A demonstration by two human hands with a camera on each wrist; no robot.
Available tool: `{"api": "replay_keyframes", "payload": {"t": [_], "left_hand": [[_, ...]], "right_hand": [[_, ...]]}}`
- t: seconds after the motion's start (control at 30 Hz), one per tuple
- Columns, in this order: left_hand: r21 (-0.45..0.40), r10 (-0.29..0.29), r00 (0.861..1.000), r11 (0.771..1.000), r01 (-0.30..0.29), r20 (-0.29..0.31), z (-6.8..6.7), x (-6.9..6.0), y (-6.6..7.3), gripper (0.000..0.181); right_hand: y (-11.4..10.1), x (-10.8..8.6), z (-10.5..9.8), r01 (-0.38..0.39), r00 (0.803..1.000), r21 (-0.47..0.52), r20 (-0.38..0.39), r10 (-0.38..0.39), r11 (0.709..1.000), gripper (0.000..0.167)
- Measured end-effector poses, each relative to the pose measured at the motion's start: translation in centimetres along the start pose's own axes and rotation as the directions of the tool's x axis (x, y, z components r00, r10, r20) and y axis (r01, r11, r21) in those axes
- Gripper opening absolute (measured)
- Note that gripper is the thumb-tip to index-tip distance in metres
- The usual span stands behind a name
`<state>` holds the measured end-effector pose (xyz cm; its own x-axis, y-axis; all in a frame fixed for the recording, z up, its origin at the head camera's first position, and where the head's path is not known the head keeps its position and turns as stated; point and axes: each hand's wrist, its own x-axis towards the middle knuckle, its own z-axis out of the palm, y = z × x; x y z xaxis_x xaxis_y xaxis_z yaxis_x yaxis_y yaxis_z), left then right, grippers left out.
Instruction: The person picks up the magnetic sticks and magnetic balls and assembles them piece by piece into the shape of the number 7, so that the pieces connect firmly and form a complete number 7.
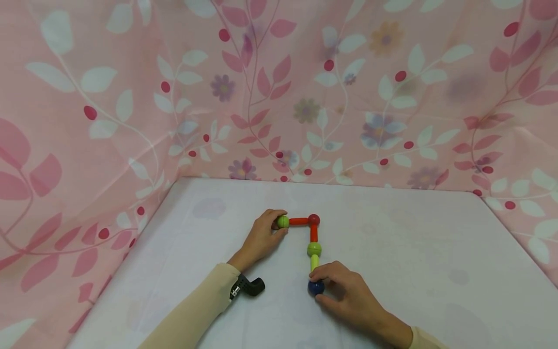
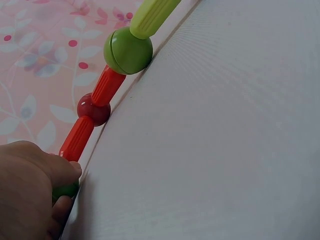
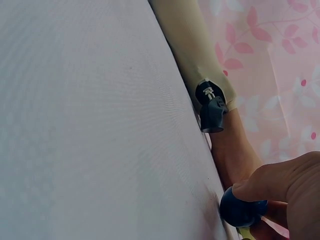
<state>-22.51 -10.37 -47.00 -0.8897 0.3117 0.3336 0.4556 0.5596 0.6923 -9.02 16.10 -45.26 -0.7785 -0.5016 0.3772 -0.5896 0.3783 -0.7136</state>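
A chain of toy balls and rods lies on the white table, bent in a right angle. My left hand (image 1: 264,238) grips the green ball (image 1: 283,221) at its far left end. From there a red rod (image 1: 299,221) runs to a dark red ball (image 1: 314,220), where the chain turns toward me. A second red rod (image 1: 314,233), a lime green ball (image 1: 314,249) and a yellow-green rod (image 1: 315,262) follow. At the near end sits a dark blue ball (image 1: 316,287), pinched between thumb and fingers of my right hand (image 1: 348,295). In the right wrist view, fingers partly cover the blue ball (image 3: 239,209).
A white cloth covers the table (image 1: 414,252). Pink floral fabric (image 1: 279,97) hangs behind it and at both sides. A black wrist device (image 1: 253,286) sticks out from the left sleeve (image 1: 196,310), close above the tabletop.
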Motion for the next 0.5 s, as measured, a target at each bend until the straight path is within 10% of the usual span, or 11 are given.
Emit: {"api": "replay_keyframes", "payload": {"t": [0.5], "left_hand": [[-0.017, 0.018, 1.0, 1.0, -0.018, -0.014, 0.0, 0.07, -0.11, 0.044]], "right_hand": [[-0.04, 0.09, 0.11, 0.024, 1.0, 0.006, 0.002, -0.024, 1.0, 0.05]]}}
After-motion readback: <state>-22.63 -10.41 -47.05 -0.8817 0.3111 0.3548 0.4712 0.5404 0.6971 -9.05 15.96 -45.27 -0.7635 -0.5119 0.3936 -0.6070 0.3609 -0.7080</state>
